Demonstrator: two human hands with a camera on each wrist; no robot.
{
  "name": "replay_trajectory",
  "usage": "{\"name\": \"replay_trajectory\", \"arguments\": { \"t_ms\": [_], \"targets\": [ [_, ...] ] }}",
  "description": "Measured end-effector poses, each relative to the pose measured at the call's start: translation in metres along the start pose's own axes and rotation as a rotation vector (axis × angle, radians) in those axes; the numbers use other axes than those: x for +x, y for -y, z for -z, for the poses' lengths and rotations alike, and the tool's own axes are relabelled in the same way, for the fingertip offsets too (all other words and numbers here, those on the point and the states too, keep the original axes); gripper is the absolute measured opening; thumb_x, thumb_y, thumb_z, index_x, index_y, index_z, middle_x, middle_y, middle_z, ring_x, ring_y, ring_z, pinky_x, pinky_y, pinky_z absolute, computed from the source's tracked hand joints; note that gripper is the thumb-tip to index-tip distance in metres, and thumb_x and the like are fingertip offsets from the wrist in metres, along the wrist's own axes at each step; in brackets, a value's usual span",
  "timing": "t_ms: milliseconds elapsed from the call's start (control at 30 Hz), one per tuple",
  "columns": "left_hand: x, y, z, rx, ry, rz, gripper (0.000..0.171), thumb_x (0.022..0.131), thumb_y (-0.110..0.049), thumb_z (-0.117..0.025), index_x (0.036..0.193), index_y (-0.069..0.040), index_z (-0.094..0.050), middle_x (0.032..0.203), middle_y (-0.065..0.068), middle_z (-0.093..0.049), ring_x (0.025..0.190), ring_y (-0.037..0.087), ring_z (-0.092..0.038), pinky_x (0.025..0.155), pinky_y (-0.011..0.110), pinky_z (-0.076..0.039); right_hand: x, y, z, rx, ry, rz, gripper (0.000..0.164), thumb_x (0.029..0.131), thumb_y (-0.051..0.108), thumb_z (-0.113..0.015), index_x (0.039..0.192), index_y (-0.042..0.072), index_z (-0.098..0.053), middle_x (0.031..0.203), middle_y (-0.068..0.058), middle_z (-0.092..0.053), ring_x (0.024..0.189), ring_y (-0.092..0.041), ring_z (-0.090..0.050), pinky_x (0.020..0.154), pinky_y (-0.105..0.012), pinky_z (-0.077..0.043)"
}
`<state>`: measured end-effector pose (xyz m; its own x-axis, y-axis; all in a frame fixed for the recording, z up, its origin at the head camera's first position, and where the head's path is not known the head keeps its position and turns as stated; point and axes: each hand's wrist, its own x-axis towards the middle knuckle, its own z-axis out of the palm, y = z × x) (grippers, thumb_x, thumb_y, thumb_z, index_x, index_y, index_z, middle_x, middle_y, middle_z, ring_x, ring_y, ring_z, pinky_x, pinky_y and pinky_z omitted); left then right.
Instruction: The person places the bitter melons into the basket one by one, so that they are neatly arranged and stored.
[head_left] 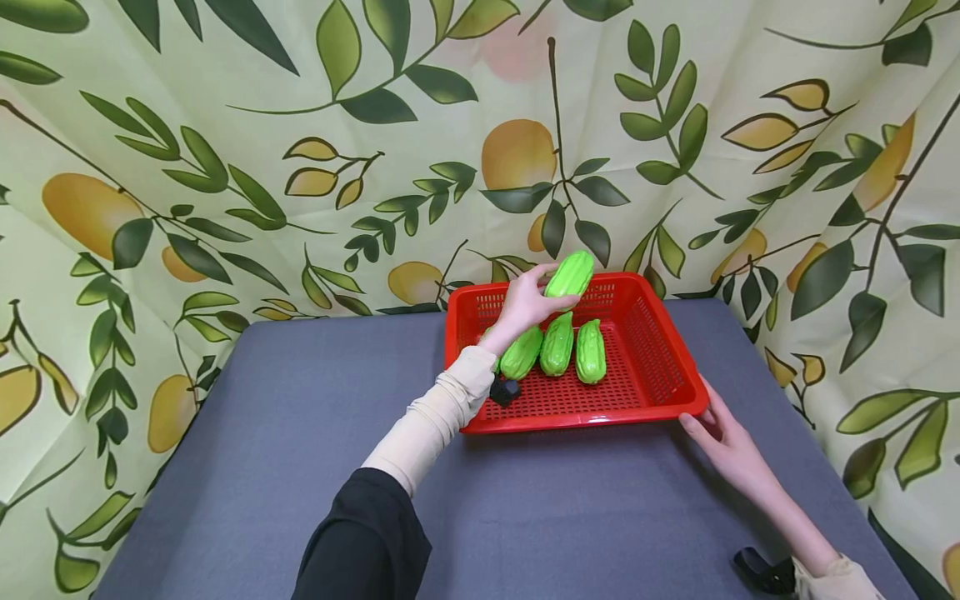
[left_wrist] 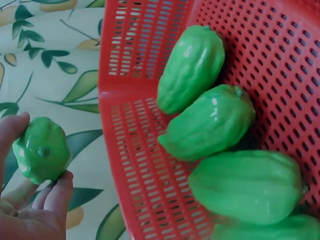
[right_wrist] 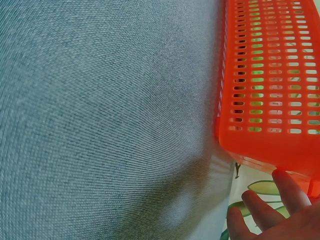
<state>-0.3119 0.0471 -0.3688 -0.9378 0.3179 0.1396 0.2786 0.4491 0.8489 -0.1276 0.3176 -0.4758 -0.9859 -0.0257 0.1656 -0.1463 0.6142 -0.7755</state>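
Head view first: my left hand (head_left: 525, 304) pinches a glossy green ridged plastic gourd (head_left: 569, 274) above the far-left part of the red perforated plastic basket (head_left: 660, 350), which sits on the grey cloth tabletop (head_left: 285, 433). Three more green gourds (head_left: 557, 343) lie side by side on the basket floor. My right hand (head_left: 723, 442) lies flat-fingered against the basket's near-right corner, steadying it.

Left wrist view: fingers and thumb curl round the held gourd's blunt end, beside the basket's wall (left_wrist: 112, 70). The grip looks light, at the tip only, so I'd judge a firmer wrap wise; that shiny skin could slip.

Right wrist view: fingertips (right_wrist: 290, 192) touch the basket's lower rim (right_wrist: 265, 150), fingers straight, nothing grasped. I'd keep that brace steady so the basket doesn't skid on the cloth, and move the gourd clear of the wall, not across it.
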Motion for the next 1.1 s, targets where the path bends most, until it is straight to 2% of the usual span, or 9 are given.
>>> {"name": "replay_trajectory", "arguments": {
  "t_ms": [233,300,367,433,467,533,600,667,1100],
  "targets": [
    [0.006,0.003,-0.019,0.061,0.057,-0.009,0.06,0.078,-0.026,-0.078,0.131,-0.012,-0.055,0.123,0.011,-0.064,0.11,0.02,-0.064,0.079,0.021,-0.052,0.0,-0.001,0.001,-0.005,-0.005,-0.001,0.074,0.094,0.018,-0.058,0.153,0.023,-0.013,0.133,-0.03,-0.049,0.104,0.034,-0.03,0.078,0.002,-0.03],
    [0.007,0.004,-0.023,0.085,0.063,-0.011,0.059,0.077,-0.026,-0.078,0.131,-0.011,-0.056,0.122,0.011,-0.065,0.109,0.02,-0.064,0.081,0.02,-0.052,0.0,-0.001,0.002,-0.013,-0.011,0.001,0.075,0.094,0.017,-0.058,0.153,0.024,-0.014,0.135,-0.022,-0.052,0.105,0.033,-0.031,0.078,0.002,-0.03],
    [0.009,0.005,-0.026,0.106,0.072,-0.017,0.059,0.078,-0.026,-0.078,0.13,-0.01,-0.056,0.12,0.012,-0.066,0.107,0.02,-0.065,0.082,0.021,-0.052,0.0,-0.002,0.002,-0.013,-0.017,0.006,0.074,0.094,0.018,-0.059,0.153,0.025,-0.015,0.136,-0.006,-0.054,0.106,0.033,-0.032,0.079,0.002,-0.03],
    [0.011,0.005,-0.029,0.122,0.08,-0.024,0.059,0.078,-0.027,-0.078,0.13,-0.01,-0.056,0.118,0.011,-0.067,0.106,0.019,-0.065,0.081,0.021,-0.051,0.0,-0.002,0.002,-0.009,-0.019,0.01,0.074,0.094,0.018,-0.059,0.153,0.025,-0.016,0.136,0.0,-0.054,0.107,0.032,-0.032,0.08,0.002,-0.03],
    [0.012,0.006,-0.031,0.131,0.086,-0.027,0.059,0.078,-0.027,-0.078,0.13,-0.01,-0.056,0.117,0.011,-0.067,0.105,0.019,-0.065,0.082,0.021,-0.051,0.0,-0.002,0.002,-0.008,-0.018,0.01,0.074,0.093,0.018,-0.059,0.153,0.025,-0.015,0.136,0.0,-0.053,0.107,0.032,-0.032,0.08,0.002,-0.029],
    [0.013,0.006,-0.035,0.144,0.097,-0.03,0.059,0.078,-0.027,-0.077,0.13,-0.01,-0.056,0.117,0.01,-0.067,0.105,0.018,-0.065,0.081,0.02,-0.05,0.001,0.0,0.002,0.001,-0.015,0.011,0.074,0.094,0.018,-0.058,0.153,0.025,-0.015,0.138,-0.009,-0.053,0.107,0.033,-0.032,0.08,0.003,-0.029],
    [0.014,0.006,-0.04,0.162,0.107,-0.033,0.059,0.078,-0.028,-0.077,0.13,-0.01,-0.056,0.118,0.01,-0.067,0.106,0.018,-0.065,0.081,0.02,-0.05,0.001,0.001,0.002,-0.003,-0.013,0.004,0.074,0.094,0.018,-0.058,0.153,0.024,-0.014,0.135,-0.025,-0.051,0.106,0.033,-0.03,0.08,0.003,-0.029],
    [0.015,0.006,-0.044,0.185,0.118,-0.034,0.06,0.078,-0.029,-0.077,0.13,-0.01,-0.056,0.119,0.009,-0.067,0.107,0.018,-0.064,0.083,0.02,-0.05,0.001,0.002,0.002,-0.006,-0.011,0.001,0.074,0.094,0.018,-0.058,0.153,0.023,-0.013,0.133,-0.031,-0.05,0.105,0.033,-0.031,0.079,0.002,-0.029],
    [0.016,0.005,-0.068,0.35,0.197,0.017,0.065,0.079,-0.033,-0.077,0.134,-0.01,-0.053,0.129,0.007,-0.061,0.114,0.021,-0.058,0.093,0.028,-0.048,-0.001,0.0,-0.001,0.025,-0.006,0.017,0.073,0.094,0.014,-0.057,0.153,0.019,-0.015,0.132,-0.033,-0.049,0.105,0.034,-0.033,0.081,0.005,-0.027]
  ]
}}
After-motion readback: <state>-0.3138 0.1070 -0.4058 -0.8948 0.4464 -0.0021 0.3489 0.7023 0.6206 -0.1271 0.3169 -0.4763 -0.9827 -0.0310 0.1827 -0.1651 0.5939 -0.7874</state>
